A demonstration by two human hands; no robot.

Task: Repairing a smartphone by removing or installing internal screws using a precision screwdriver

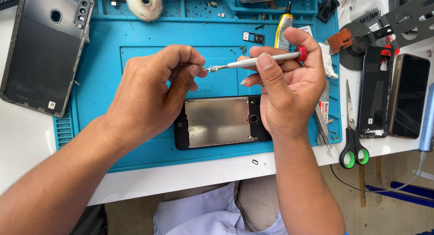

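My right hand [285,88] grips a slim silver screwdriver [262,61] with a red cap, held level above the blue work mat [135,45]. My left hand [151,92] pinches at the screwdriver's tip, where several tiny screws cling. Below both hands lies an opened phone [219,123] with a bare metal plate in a black frame, partly covered by my right hand.
A dark phone back cover [43,49] lies at the mat's left. Scissors with green-lined handles [352,135], tweezers [323,122], two more phones [393,97], a glue tube [284,29] and a white tape roll [143,3] sit around the mat. The table edge runs below.
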